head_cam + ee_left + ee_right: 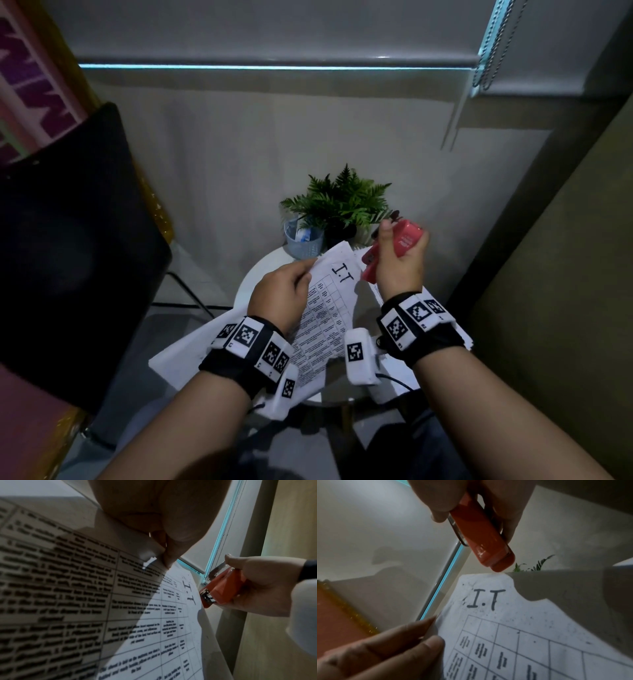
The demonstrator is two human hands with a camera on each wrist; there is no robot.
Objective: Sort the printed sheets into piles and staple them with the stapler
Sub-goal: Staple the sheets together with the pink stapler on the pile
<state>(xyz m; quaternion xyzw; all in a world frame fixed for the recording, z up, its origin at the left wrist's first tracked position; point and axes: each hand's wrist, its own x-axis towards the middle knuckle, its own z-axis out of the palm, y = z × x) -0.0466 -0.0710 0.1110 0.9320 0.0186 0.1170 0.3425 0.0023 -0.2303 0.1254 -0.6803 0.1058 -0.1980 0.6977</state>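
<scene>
A printed sheet set [329, 301] with a table and a handwritten "I.T" heading is lifted above the round table. My left hand [284, 291] pinches its left edge between thumb and fingers [412, 642]; the pinch also shows in the left wrist view [164, 555]. My right hand [400, 263] grips a coral-red stapler [394, 253], its mouth pointing at the sheet's top right corner [208, 599]. In the right wrist view the stapler [484, 539] hovers just above the sheet [505, 628], and I cannot tell whether they touch. More white sheets [181, 359] lie underneath.
A small round white table [253, 277] carries a fern plant [342, 202] and a light blue cup [305, 240] at its far side. A black chair [78, 246] stands at the left. A wall and window blind are close behind.
</scene>
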